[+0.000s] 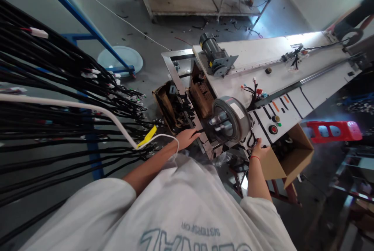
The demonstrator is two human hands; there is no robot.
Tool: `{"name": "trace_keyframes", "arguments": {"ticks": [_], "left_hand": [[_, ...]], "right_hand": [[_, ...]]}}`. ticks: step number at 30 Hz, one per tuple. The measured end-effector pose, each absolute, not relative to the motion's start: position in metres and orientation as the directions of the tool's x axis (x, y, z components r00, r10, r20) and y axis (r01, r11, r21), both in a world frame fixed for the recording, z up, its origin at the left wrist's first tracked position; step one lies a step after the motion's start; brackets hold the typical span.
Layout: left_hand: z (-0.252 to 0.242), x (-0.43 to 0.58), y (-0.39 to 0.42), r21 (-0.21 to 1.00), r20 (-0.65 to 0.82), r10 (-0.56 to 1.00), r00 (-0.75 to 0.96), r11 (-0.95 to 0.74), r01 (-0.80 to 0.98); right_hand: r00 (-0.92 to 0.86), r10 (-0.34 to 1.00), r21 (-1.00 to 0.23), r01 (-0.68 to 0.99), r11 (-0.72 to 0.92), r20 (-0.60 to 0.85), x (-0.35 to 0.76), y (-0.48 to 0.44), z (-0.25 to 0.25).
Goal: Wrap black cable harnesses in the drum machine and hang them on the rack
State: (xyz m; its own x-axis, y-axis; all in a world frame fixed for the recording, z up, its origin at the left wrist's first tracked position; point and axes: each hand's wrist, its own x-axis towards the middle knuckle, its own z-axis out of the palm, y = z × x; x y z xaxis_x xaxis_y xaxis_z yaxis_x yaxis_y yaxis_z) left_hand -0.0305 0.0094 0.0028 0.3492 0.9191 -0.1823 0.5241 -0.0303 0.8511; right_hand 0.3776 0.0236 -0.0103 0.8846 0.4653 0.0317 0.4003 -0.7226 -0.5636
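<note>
Nearest the camera, the left hand (187,137) reaches to the left of the grey tape reel (230,119), its grip loosely open with fingertips on a black wire (199,130) by the frame edge; a snag is likely if that wire pulls taut against the black harness bundle (73,99) hanging further left. Right of the reel, the right hand (258,150) rests just below the table (309,87) and its red button (273,129); its grip cannot be told, and a careless lift could strike the button.
</note>
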Motion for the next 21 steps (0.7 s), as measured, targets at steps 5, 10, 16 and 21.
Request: {"name": "trace_keyframes", "arguments": {"ticks": [5, 10, 16, 21], "left_hand": [[0.009, -0.011, 0.020, 0.859, -0.165, 0.930, 0.329, -0.028, 0.511], [0.014, 0.005, 0.029, 0.854, -0.161, 0.930, 0.330, -0.036, 0.518], [0.018, 0.015, 0.037, 0.832, -0.154, 0.935, 0.318, -0.051, 0.552], [-0.010, -0.010, 0.021, 0.815, -0.199, 0.924, 0.328, -0.030, 0.579]], "right_hand": [[0.888, 0.459, -0.526, 0.398, -0.751, 0.017, 0.381, 0.024, -0.013], [0.878, 0.477, -0.537, 0.420, -0.732, 0.037, 0.382, 0.022, -0.016], [0.864, 0.501, -0.554, 0.444, -0.704, 0.055, 0.382, 0.022, -0.019], [0.871, 0.490, -0.505, 0.442, -0.741, 0.043, 0.383, 0.023, -0.018]]}}
